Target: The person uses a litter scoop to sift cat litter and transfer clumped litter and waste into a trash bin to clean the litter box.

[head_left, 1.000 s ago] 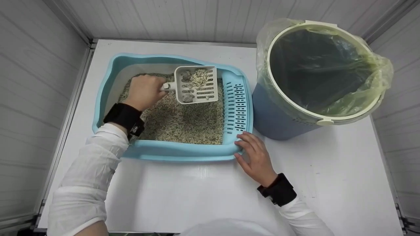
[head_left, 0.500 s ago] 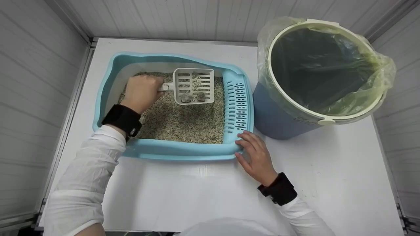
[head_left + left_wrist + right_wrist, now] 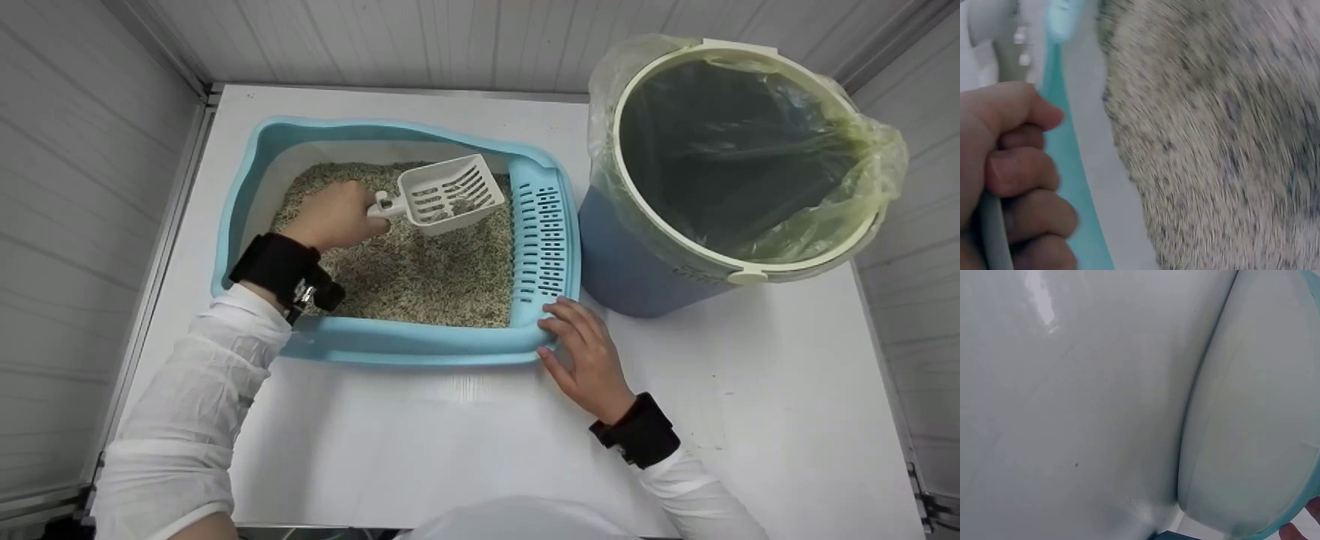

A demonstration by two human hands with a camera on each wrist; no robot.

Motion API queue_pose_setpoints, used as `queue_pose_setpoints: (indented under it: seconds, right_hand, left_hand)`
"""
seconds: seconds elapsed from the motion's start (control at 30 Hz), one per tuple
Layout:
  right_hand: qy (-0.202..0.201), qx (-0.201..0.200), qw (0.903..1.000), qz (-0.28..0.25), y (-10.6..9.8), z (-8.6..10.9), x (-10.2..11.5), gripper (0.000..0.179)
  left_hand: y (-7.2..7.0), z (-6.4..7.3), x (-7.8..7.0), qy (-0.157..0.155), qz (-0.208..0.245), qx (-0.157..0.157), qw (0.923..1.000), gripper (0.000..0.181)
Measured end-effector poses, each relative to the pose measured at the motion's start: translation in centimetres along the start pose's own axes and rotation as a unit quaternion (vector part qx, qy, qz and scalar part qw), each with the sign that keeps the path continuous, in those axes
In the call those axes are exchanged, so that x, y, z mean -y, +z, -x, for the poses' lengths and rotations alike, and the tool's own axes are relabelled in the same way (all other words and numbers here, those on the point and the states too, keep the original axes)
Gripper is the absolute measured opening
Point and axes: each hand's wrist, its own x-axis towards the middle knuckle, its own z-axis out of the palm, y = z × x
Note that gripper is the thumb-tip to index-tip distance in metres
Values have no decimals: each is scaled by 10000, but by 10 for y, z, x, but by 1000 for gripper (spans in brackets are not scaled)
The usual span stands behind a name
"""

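My left hand (image 3: 336, 216) grips the handle of a white slotted litter scoop (image 3: 450, 193) over the litter box. A few clumps (image 3: 459, 206) lie in the scoop, which is tilted with its near right corner lower. In the left wrist view the fingers (image 3: 1033, 214) curl round the handle, and the litter (image 3: 1213, 135) is blurred behind. The blue litter box (image 3: 420, 345) holds a bed of grainy litter (image 3: 427, 285). My right hand (image 3: 589, 360) rests with spread fingers on the box's near right corner; the right wrist view shows only its fingertips at the rim.
A tall blue bin (image 3: 637, 262) lined with a translucent yellow-green bag (image 3: 877, 165) stands right of the litter box. A perforated blue ledge (image 3: 538, 240) runs along the box's right end. The white table (image 3: 450, 450) is bounded by panel walls at the back and sides.
The scoop has turned and tilted in my left hand. The loose litter on it has fallen through, leaving a few clumps. My right hand stays at the box corner.
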Motion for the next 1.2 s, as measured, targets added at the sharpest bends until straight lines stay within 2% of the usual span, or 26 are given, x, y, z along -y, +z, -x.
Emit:
queue_pose_setpoints:
  seconds: [0.13, 0.27, 0.5, 0.73, 0.83, 1.03, 1.2]
  right_hand:
    - [16, 10, 10000, 1, 0, 0, 0, 33]
    - [18, 8, 10000, -7, 0, 0, 0, 33]
    - [7, -17, 10000, -35, 0, -1, 0, 31]
    - [-7, -42, 10000, -21, 1, -1, 0, 32]
    - [9, -44, 10000, -21, 1, -1, 0, 32]
    - [36, -18, 10000, -6, 1, -1, 0, 32]
    - [45, -40, 10000, -7, 1, -1, 0, 32]
  left_hand:
    - [-5, 1, -2, -165, 901, 727, 9931, 16]
    - [-6, 2, -2, -243, 1171, 966, 9881, 13]
    - [-6, 3, -2, -330, 846, 822, 9925, 11]
    - [-12, 7, -10, -328, 277, 585, 9974, 18]
    - [-17, 9, -12, -331, 266, 531, 9977, 19]
    - [-35, 13, -18, -173, 385, 193, 9989, 23]
    - [-60, 20, -33, -225, 275, -51, 9994, 25]
